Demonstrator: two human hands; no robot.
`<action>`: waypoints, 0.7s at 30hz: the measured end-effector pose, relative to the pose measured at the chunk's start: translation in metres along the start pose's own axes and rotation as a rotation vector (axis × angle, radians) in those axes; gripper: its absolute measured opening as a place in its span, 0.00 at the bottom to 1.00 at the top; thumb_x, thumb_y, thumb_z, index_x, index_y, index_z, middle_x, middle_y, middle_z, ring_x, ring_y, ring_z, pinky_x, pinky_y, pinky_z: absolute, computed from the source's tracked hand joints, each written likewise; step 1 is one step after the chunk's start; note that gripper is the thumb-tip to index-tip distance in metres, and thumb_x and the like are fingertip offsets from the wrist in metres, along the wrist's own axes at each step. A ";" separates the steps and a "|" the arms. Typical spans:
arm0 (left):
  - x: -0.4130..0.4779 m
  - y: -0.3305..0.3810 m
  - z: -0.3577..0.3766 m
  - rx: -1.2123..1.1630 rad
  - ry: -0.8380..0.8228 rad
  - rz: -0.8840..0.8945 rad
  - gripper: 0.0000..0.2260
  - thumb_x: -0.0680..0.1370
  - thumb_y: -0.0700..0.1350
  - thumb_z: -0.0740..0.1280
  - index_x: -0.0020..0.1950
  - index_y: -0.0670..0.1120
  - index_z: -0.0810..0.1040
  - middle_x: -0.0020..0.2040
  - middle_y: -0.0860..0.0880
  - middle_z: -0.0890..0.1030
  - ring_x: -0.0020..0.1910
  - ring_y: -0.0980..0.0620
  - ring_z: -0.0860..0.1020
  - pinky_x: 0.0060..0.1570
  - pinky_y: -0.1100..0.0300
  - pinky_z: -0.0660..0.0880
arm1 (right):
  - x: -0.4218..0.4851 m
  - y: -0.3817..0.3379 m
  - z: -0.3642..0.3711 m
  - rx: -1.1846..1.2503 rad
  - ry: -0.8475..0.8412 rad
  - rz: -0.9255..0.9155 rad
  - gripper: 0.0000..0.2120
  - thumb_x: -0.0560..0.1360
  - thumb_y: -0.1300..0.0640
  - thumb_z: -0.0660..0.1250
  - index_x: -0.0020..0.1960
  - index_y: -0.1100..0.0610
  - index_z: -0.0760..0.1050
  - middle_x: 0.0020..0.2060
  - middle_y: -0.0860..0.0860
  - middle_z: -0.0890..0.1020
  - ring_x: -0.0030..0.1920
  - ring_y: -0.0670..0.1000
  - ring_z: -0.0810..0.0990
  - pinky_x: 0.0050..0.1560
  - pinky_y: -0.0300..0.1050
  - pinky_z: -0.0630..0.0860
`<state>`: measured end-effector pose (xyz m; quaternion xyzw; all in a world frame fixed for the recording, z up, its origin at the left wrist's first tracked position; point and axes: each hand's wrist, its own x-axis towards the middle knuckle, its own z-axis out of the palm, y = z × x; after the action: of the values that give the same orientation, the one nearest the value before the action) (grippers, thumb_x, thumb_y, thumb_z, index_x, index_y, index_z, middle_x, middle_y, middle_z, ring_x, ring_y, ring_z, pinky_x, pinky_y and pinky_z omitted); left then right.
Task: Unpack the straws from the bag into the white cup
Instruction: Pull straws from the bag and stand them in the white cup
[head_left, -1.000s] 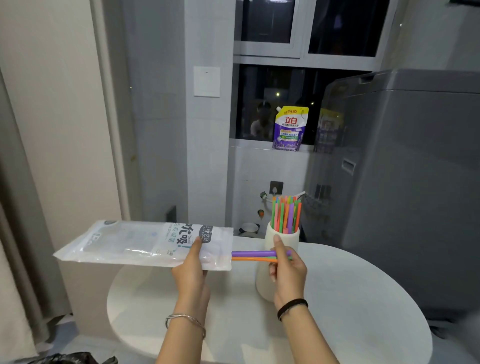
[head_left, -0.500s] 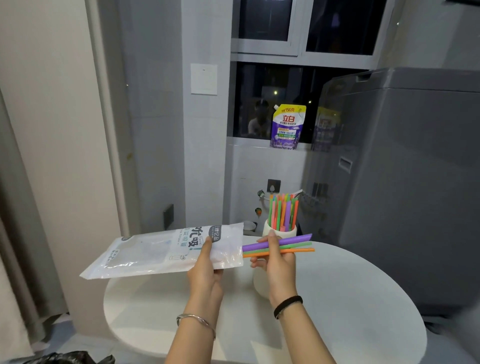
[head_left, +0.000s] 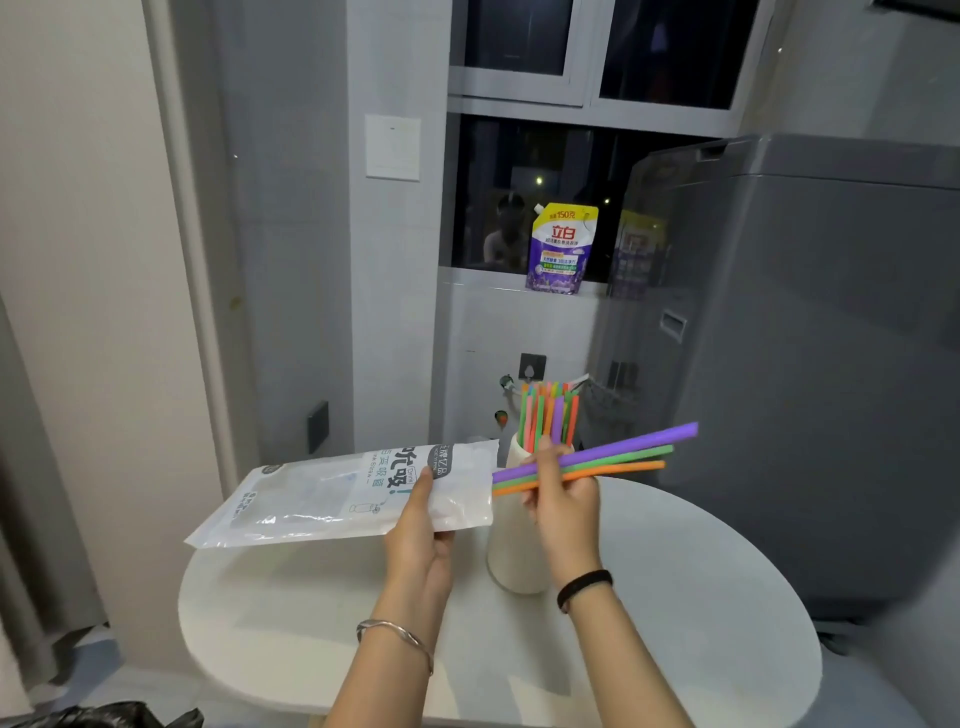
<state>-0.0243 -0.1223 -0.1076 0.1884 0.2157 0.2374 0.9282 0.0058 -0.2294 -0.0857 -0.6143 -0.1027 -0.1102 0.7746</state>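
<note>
Left hand (head_left: 421, 525) held the clear bag (head_left: 322, 493) above the table (head_left: 701, 597), grip curled round its end, right hand (head_left: 563, 499) grip pinched three straws (head_left: 623, 454), all outside the bag, near the white cup (head_left: 511, 561), more straws (head_left: 545, 415) stood in it

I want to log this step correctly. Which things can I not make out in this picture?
- Head view: whether the bag is empty; its print and glare hide the inside.
- Head view: much of the white cup rim; the right hand and its three straws cover it.
- Head view: the black plastic at lower left; the frame edge cuts it off.
</note>
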 end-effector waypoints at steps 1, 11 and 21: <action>0.001 0.000 0.001 0.000 -0.005 -0.009 0.18 0.76 0.38 0.68 0.65 0.43 0.74 0.56 0.48 0.81 0.40 0.57 0.81 0.28 0.66 0.79 | 0.009 -0.006 -0.008 -0.026 0.025 -0.037 0.17 0.79 0.54 0.61 0.32 0.56 0.73 0.18 0.46 0.71 0.21 0.44 0.69 0.24 0.34 0.67; 0.012 -0.004 0.003 0.038 0.022 -0.026 0.13 0.76 0.39 0.69 0.59 0.44 0.76 0.53 0.48 0.81 0.43 0.55 0.80 0.28 0.66 0.79 | 0.081 -0.076 -0.072 -0.252 0.101 -0.361 0.20 0.80 0.50 0.57 0.31 0.55 0.70 0.18 0.46 0.71 0.21 0.43 0.71 0.27 0.35 0.69; 0.011 -0.012 0.006 0.054 0.012 -0.029 0.17 0.76 0.40 0.68 0.65 0.44 0.75 0.50 0.50 0.82 0.41 0.56 0.80 0.25 0.66 0.77 | 0.090 -0.093 -0.081 -0.333 0.014 -0.444 0.18 0.80 0.52 0.57 0.37 0.60 0.72 0.24 0.50 0.71 0.22 0.39 0.72 0.24 0.28 0.68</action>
<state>-0.0076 -0.1280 -0.1115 0.2090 0.2304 0.2191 0.9248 0.0663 -0.3333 0.0088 -0.6949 -0.2100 -0.2968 0.6204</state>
